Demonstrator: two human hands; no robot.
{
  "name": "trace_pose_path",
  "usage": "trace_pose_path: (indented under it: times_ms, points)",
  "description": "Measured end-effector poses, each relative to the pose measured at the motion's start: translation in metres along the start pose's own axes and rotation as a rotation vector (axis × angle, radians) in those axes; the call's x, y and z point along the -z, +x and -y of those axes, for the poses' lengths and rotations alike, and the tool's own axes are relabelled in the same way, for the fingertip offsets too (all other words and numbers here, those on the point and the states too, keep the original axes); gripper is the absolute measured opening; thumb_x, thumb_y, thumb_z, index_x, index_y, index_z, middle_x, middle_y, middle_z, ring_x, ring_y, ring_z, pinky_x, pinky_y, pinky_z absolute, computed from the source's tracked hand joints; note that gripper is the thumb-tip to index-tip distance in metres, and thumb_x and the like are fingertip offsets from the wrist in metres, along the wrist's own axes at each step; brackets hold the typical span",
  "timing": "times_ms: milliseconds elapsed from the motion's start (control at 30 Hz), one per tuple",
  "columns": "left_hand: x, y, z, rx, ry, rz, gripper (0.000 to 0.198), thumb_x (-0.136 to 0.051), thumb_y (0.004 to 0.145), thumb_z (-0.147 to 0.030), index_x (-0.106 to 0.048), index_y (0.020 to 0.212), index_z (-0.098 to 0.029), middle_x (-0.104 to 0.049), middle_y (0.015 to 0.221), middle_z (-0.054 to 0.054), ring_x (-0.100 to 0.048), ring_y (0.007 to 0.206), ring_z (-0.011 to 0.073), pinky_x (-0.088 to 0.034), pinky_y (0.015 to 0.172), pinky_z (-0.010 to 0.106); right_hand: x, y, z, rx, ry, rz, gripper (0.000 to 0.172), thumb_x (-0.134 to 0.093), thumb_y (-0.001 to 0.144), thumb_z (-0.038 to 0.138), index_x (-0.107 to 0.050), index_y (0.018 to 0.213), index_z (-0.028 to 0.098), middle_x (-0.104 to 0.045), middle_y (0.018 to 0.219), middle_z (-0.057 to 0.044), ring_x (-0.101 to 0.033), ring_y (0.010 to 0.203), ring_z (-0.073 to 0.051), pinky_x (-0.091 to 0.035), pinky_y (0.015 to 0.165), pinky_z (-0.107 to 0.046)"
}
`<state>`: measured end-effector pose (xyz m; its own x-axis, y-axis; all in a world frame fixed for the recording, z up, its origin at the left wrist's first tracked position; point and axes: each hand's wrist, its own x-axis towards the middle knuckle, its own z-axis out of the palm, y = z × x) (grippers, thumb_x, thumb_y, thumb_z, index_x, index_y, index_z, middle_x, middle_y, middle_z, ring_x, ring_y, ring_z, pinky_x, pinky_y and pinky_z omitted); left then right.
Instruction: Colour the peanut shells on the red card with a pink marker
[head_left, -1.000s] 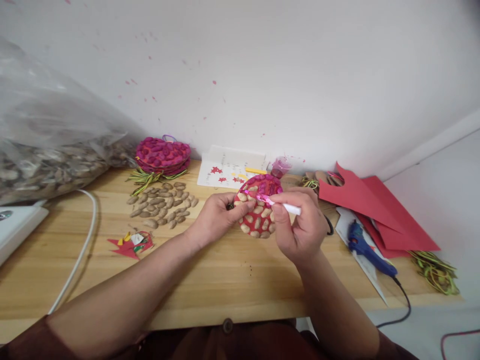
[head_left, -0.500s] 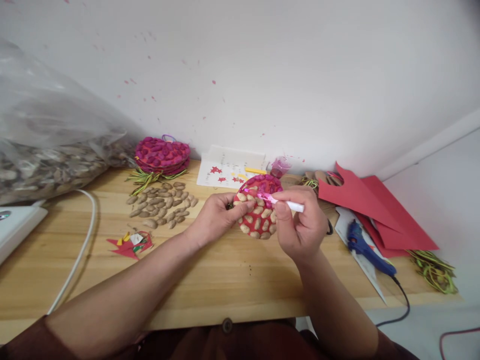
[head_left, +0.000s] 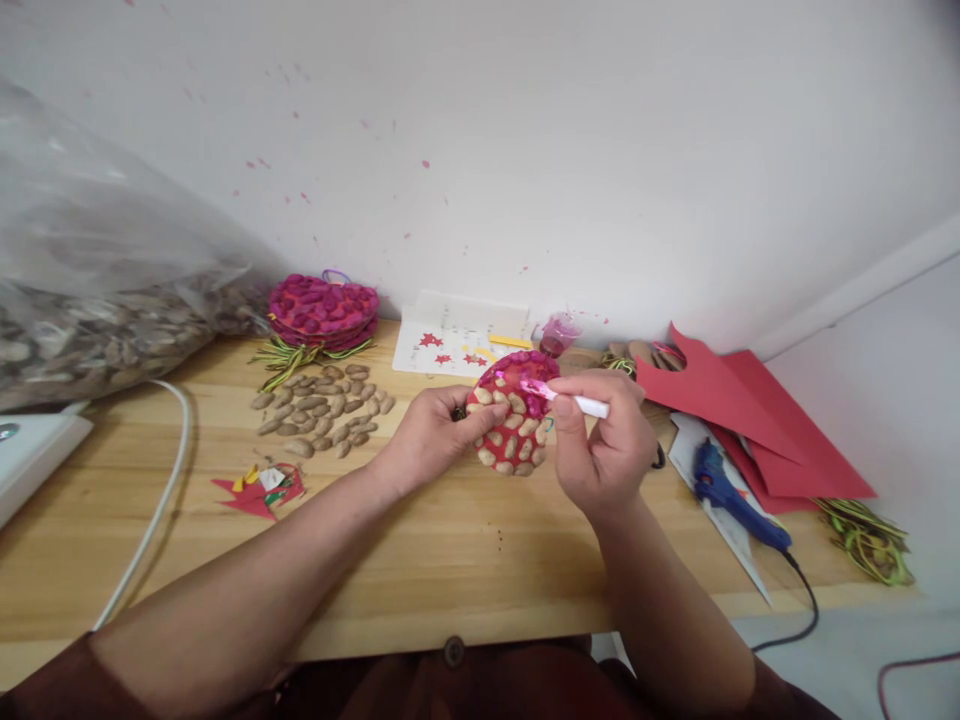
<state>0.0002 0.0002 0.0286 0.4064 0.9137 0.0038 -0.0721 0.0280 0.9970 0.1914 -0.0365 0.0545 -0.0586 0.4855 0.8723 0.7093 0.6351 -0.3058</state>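
My left hand [head_left: 439, 430] grips the left edge of a round red disc [head_left: 514, 412] studded with peanut shells, held tilted above the wooden table [head_left: 420, 540]. The disc's upper shells are pink, the lower ones bare tan. My right hand [head_left: 604, 440] is closed around a white-handled brush [head_left: 574, 402] whose pink tip rests on the upper middle of the disc.
Loose peanut shells [head_left: 322, 410] lie left of the disc, a stack of pink discs [head_left: 324, 308] behind them. A big plastic bag of shells [head_left: 97, 290] fills the far left. Also present: pink paint cup [head_left: 557, 333], star paper [head_left: 457, 340], red card [head_left: 750, 410], blue glue gun [head_left: 735, 495], white cable [head_left: 161, 490].
The brush tip has slid rightward across the top of the disc, and the right hand has shifted slightly up. The left hand has kept its hold.
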Motion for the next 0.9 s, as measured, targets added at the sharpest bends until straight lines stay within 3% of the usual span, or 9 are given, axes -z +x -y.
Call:
trace_pose_path:
  times_ms: [900]
  points:
    - [0.0010, 0.0007, 0.0031, -0.054, 0.113, -0.027, 0.034, -0.077, 0.088, -0.050, -0.076, 0.086, -0.017, -0.081, 0.081, 0.005, -0.070, 0.070, 0.0174, -0.055, 0.071, 0.028, -0.0002, 0.0004, -0.0012, -0.074, 0.080, -0.018, 0.012, -0.064, 0.097, 0.019, -0.071, 0.105, 0.024, -0.075, 0.094, -0.003, -0.070, 0.088, -0.020, -0.056, 0.082, -0.038]
